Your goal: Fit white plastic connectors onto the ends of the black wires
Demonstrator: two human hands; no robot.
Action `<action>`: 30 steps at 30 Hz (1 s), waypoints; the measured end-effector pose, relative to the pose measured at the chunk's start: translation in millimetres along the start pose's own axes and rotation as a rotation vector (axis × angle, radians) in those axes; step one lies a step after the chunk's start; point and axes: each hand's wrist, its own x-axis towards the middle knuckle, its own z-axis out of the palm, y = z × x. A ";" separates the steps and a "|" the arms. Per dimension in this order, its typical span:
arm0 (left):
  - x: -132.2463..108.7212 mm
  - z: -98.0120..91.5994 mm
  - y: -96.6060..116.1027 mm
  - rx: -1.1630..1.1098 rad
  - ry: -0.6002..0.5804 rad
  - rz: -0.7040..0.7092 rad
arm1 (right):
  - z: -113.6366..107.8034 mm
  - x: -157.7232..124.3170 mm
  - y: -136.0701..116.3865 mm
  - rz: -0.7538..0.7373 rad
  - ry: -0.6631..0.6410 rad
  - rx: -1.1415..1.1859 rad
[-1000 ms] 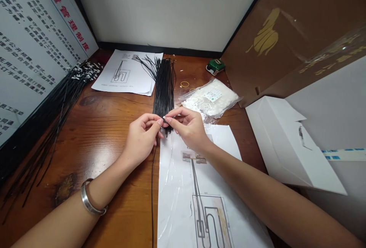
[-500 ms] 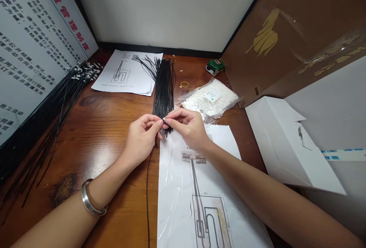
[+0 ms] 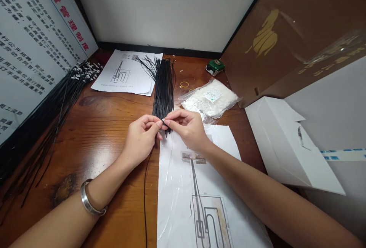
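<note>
My left hand [image 3: 142, 136] pinches the top end of a thin black wire [image 3: 145, 198] that trails down toward me across the wooden table [image 3: 94, 133]. My right hand [image 3: 187, 126] meets it fingertip to fingertip, pinching a tiny white connector [image 3: 163, 120] against the wire's end. Both hands hover at the near end of a bundle of black wires [image 3: 163, 86] lying lengthwise in the middle of the table. A laminated drawing sheet [image 3: 188, 187] lies under my right wrist.
A pile of finished black wires with white ends [image 3: 57, 107] lies along the left board. A bag of white connectors [image 3: 210, 99], a rubber band [image 3: 184, 84], a green tape measure [image 3: 215, 66], another drawing sheet [image 3: 126, 72] and a white box [image 3: 288, 141] are around.
The hands stay together almost still. The loose wire's tail has swung slightly to the left on the table.
</note>
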 end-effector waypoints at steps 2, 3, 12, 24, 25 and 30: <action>0.0 -0.1 0.1 0.000 0.000 -0.001 | 0.3 -0.2 0.3 -0.005 -0.001 0.002; -0.1 -0.2 0.0 -0.001 -0.001 0.000 | 0.4 -0.1 0.3 -0.005 -0.001 0.002; -0.3 -0.7 -1.0 0.017 -0.016 0.017 | -0.9 0.5 -0.4 0.015 -0.011 -0.013; 1.7 -0.4 -4.3 -0.059 -0.019 0.026 | -0.1 -1.3 0.5 -0.018 0.030 -0.115; 1.8 -0.3 -4.7 -0.066 -0.021 0.028 | -0.2 -1.4 0.7 -0.014 0.028 -0.122; 2.4 -1.1 -5.7 -0.067 -0.031 0.051 | 0.3 -1.7 0.6 -0.018 0.023 -0.130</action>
